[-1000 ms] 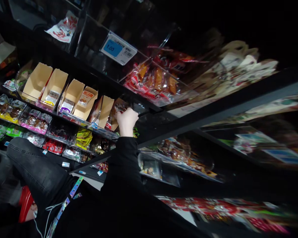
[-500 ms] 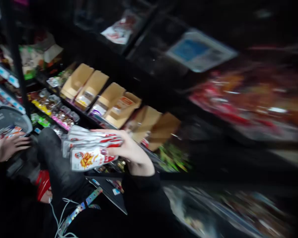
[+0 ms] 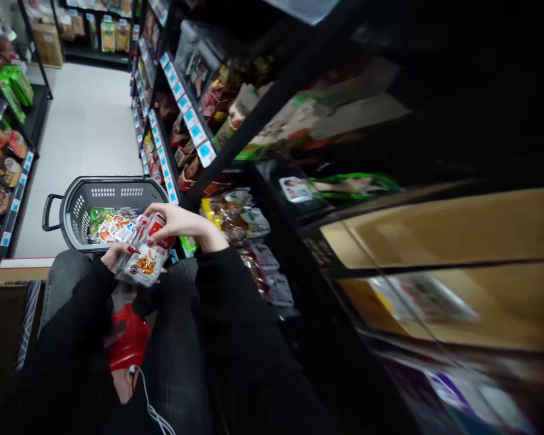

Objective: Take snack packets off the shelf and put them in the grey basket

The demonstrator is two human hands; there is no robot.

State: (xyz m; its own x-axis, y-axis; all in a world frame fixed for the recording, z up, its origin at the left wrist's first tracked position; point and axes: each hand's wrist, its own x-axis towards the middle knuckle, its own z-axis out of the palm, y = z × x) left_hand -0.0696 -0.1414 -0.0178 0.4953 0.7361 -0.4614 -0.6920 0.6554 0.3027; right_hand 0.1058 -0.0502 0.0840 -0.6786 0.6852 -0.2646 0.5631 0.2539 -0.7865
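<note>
Both my hands hold a stack of white and red snack packets (image 3: 144,260) just above my knees. My right hand (image 3: 174,219) curls over the top of the stack from the right. My left hand (image 3: 114,255) grips it from below on the left, fingertips on the packets. Right behind the stack a grey shopping basket (image 3: 79,202) stands on the floor, with more of the same packets (image 3: 113,227) and green packs inside. I am seated low on a red stool (image 3: 127,338), in dark trousers.
Black shelving (image 3: 272,103) with snack bags and blue price tags (image 3: 194,130) runs along my right. Brown cardboard display boxes (image 3: 457,254) sit close at right. Another shelf (image 3: 4,175) lines the left of the pale aisle floor (image 3: 88,121).
My right hand left the shelf box with a stack of packets and brought it down to my lap; my left hand came up to grip it. My view swung left toward the basket and aisle.
</note>
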